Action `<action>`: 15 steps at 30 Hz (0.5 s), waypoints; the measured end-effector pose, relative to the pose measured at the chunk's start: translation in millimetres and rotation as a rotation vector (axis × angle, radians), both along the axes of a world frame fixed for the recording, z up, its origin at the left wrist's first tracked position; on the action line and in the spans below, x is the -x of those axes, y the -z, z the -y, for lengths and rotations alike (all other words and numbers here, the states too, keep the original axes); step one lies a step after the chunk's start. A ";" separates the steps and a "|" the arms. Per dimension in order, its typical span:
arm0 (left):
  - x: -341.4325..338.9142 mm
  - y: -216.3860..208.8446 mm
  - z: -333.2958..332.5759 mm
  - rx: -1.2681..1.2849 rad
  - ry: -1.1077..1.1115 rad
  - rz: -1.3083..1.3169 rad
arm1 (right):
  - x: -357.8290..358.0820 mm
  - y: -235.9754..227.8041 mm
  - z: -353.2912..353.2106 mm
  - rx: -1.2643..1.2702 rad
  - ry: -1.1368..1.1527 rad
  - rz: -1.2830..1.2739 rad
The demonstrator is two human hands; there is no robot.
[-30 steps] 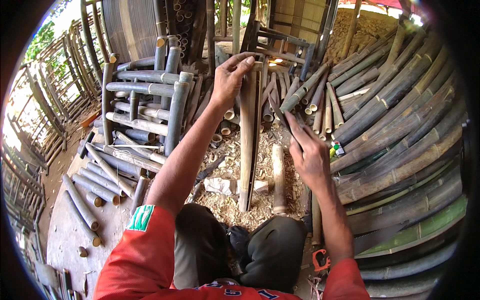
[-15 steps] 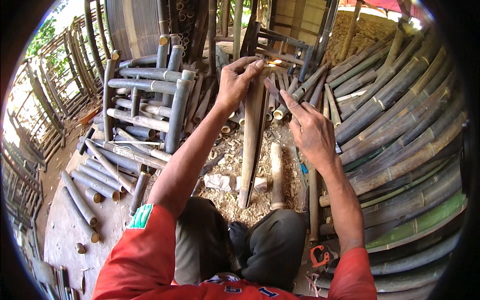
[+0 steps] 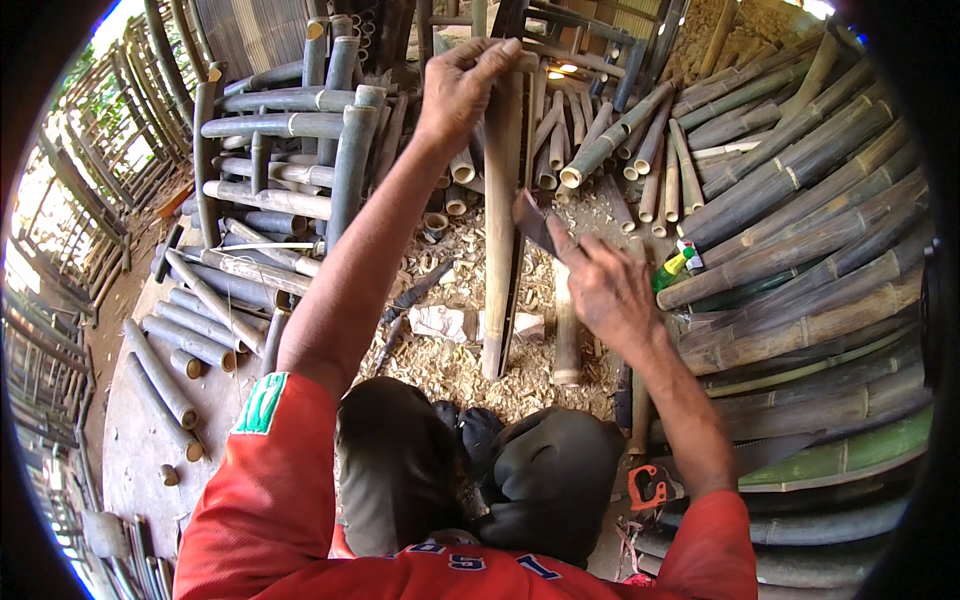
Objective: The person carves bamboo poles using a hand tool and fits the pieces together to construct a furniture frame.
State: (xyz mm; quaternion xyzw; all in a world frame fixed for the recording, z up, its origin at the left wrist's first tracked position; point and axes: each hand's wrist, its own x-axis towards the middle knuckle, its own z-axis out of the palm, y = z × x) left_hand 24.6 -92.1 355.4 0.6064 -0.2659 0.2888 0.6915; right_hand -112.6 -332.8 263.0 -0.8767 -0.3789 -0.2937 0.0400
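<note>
A long split bamboo piece (image 3: 500, 230) stands upright in front of me, its lower end by a pale wooden block (image 3: 440, 322) on the shavings. My left hand (image 3: 462, 90) is closed around its top end. In my right hand (image 3: 612, 290) is a knife with a broad dark blade (image 3: 540, 226), the forefinger stretched along its back. The blade lies at the right edge of the bamboo, about halfway down; whether it cuts in cannot be made out. The knife's handle is hidden inside my fist. Beside the split piece stands a short bamboo pole (image 3: 567, 335).
Large bamboo poles (image 3: 800, 270) are stacked along the right. On the left are a bamboo frame (image 3: 270, 125) and cut tubes (image 3: 160, 375) on a board. A saw with an orange handle (image 3: 648, 486) lies by my right knee, and a green bottle (image 3: 673, 268) beyond my right hand.
My right hand has brought the knife down along the bamboo's right edge, from near the top to about the middle. My left hand keeps its hold on the top end. The view has shifted slightly.
</note>
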 end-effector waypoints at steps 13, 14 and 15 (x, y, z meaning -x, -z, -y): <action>-57.6 17.7 -42.6 0.123 -0.046 -0.081 | 56.6 199.2 -10.8 0.008 0.083 -0.322; -64.4 21.9 -64.0 0.063 -0.013 -0.151 | 61.8 214.3 -13.9 -0.019 0.070 -0.347; -60.2 18.2 -51.4 0.088 -0.008 -0.158 | 65.1 227.5 -7.6 -0.037 0.081 -0.365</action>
